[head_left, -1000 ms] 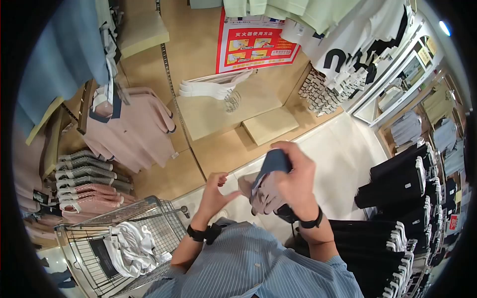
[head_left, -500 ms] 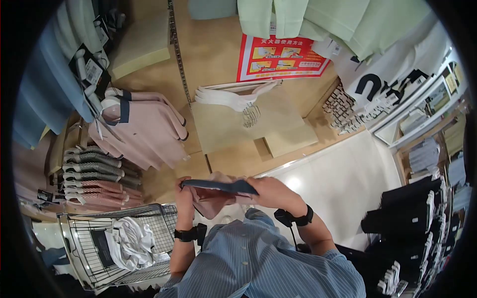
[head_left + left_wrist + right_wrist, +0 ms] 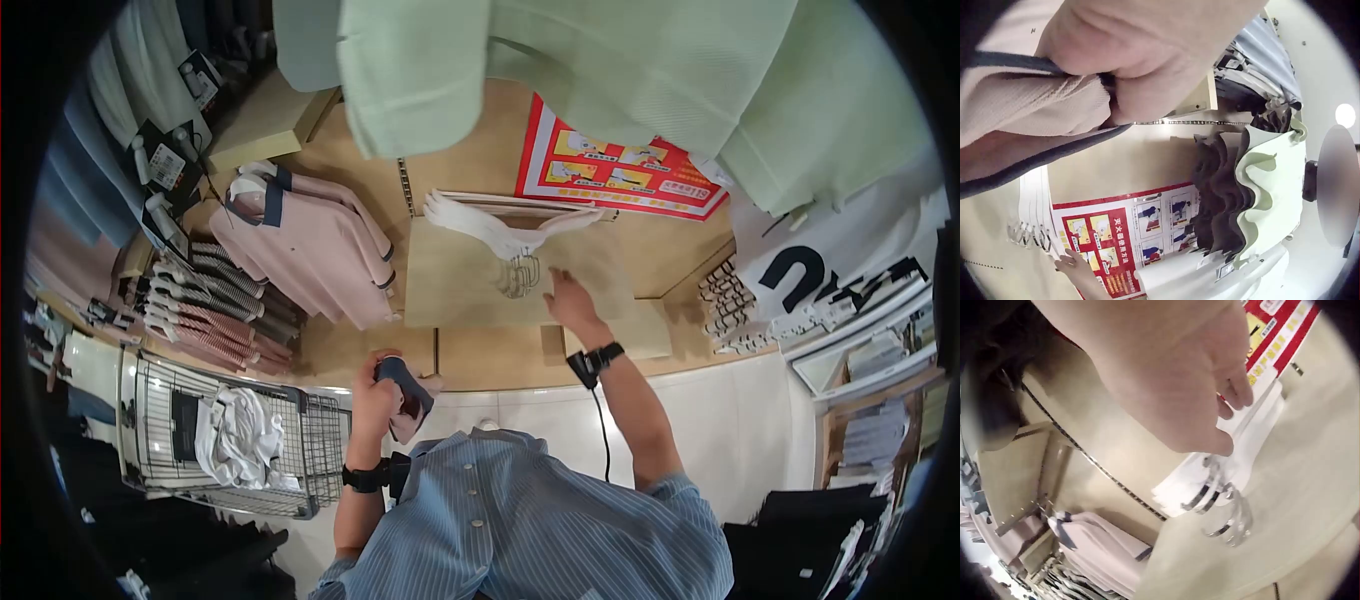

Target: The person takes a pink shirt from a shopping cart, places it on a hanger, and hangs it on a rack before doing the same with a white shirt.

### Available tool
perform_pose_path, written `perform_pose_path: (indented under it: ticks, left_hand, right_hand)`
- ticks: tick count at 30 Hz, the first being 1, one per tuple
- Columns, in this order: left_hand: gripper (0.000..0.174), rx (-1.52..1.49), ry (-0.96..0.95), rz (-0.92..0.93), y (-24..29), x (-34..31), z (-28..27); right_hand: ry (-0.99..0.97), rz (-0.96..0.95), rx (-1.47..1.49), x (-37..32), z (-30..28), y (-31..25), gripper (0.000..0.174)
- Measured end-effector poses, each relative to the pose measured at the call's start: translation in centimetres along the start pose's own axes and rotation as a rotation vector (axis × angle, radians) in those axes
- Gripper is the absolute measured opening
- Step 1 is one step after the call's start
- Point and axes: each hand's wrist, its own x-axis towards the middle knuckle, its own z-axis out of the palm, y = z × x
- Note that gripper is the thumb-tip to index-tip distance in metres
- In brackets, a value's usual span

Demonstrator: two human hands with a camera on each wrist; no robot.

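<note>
My left hand (image 3: 370,400) grips a bunched pink shirt (image 3: 411,408) by its navy collar, low in front of my body. Close up in the left wrist view, the shirt (image 3: 1035,106) hangs from the curled fingers, its navy edging showing. My right hand (image 3: 576,305) reaches out over the shelf (image 3: 450,295), holding nothing. Just beyond its fingers lies a stack of white hangers (image 3: 480,222) with metal hooks. In the right wrist view, the thumb and fingers of the right hand (image 3: 1179,381) are apart, close over the hangers (image 3: 1250,447).
Pink polo shirts (image 3: 320,235) hang at the left above striped shirts (image 3: 215,310). A wire cart (image 3: 320,450) with a white garment (image 3: 240,435) stands at the lower left. Light green garments (image 3: 600,90) hang overhead, near a red poster (image 3: 620,170). Dark clothes (image 3: 800,530) hang lower right.
The shirt passed from my right hand to both hands, then to the left alone. My right hand has let go and moved forward to the hangers. The view has shifted closer to the shelf.
</note>
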Motion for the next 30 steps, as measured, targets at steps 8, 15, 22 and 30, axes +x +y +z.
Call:
perform_pose_path:
  ticks: [8, 15, 22, 30]
  left_hand:
    - [0.04, 0.03, 0.205, 0.059, -0.5, -2.8, 1.6]
    - [0.039, 0.124, 0.209, 0.005, -0.6, -3.8, 2.8]
    - [0.036, 0.166, 0.224, 0.052, -2.3, -3.0, 3.7]
    - [0.036, 0.041, 0.347, 0.094, -3.0, 0.7, 3.1]
  right_hand:
    - [0.171, -0.517, -0.294, 12.1, 2.7, 5.6, 0.067]
    - [0.185, -0.573, -0.264, 15.1, 3.5, 5.5, 0.049]
    - [0.287, -0.496, -0.178, 12.2, -0.8, 4.3, 0.03]
    - [0.406, -0.22, 0.393, -5.5, -12.0, -0.2, 0.032]
